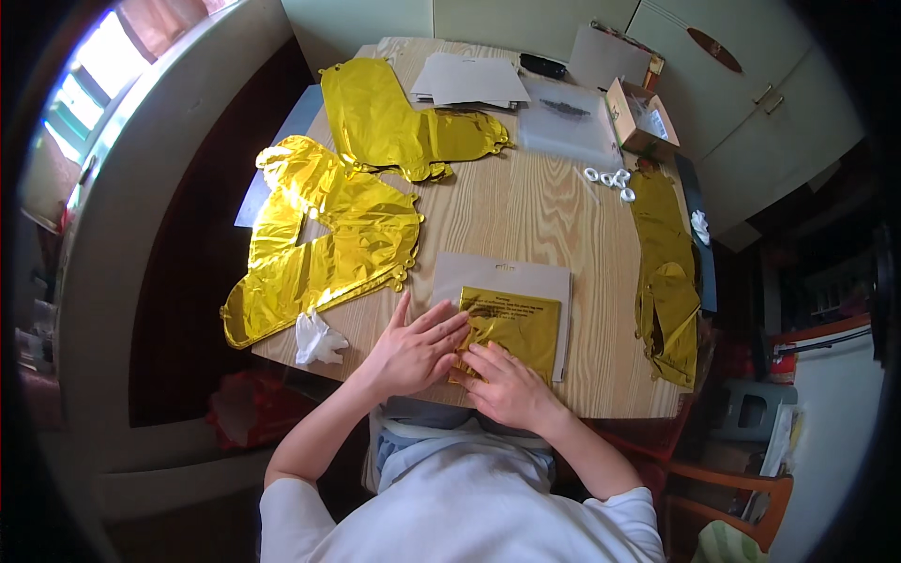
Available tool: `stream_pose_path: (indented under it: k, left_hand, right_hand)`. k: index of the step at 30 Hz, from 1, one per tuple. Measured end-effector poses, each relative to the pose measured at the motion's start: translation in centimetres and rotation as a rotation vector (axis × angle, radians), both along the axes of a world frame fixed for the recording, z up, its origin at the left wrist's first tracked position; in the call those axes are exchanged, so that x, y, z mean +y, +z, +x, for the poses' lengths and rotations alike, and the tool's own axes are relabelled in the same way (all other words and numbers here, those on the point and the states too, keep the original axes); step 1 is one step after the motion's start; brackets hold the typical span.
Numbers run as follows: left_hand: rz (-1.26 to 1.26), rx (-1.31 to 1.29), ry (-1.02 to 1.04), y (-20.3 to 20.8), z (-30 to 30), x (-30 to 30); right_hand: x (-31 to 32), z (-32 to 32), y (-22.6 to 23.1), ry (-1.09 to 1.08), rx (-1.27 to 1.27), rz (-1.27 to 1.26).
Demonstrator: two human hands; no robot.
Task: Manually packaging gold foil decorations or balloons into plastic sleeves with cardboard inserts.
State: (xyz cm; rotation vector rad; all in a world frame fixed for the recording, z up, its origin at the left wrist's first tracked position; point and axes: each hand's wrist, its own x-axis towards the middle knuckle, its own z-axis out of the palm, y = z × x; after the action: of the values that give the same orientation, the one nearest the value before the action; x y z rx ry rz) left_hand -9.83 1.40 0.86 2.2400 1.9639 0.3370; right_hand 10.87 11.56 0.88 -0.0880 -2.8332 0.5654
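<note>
Packet, flat, square and gold foil with dark print (524, 330), lies on a pale grey rectangular card (481, 271) near the front edge of the wood-grain tabletop (502, 216). Left hand (419, 349): fingers extended, palm down at the packet's left side, not clenched. Right hand (511, 383): fingers loosely bent over its lower part; whether anything is pinched cannot be told. Judged risks: uneven pressure could skew or crease the slick foil; pulling bodyward could drag card and packet over the edge.
</note>
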Motion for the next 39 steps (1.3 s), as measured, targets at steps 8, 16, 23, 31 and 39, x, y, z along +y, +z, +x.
stream_pose_path:
  k: [8, 16, 23, 31, 39]
  left_hand:
    - [-0.054, 0.039, 0.033, -0.3, -0.6, 2.2]
    - [-0.032, 0.083, 0.032, -0.5, -1.0, 3.1]
    - [-0.091, 0.104, -0.036, 0.0, -2.0, 3.6]
    - [-0.241, 0.173, -0.095, 1.3, -2.5, 4.4]
    - [-0.164, 0.204, -0.027, 0.5, -1.6, 4.1]
  right_hand:
    - [-0.5, 0.3, -0.2, -0.002, -0.003, 0.03]
    - [-0.5, 0.5, -0.5, 0.005, -0.006, -0.001]
    - [-0.6, 0.5, -0.1, 0.033, -0.048, 0.057]
    - [-0.4, 0.7, -0.4, 0.057, -0.055, 0.068]
    - [-0.5, 1.0, 0.0, 0.077, -0.089, 0.072]
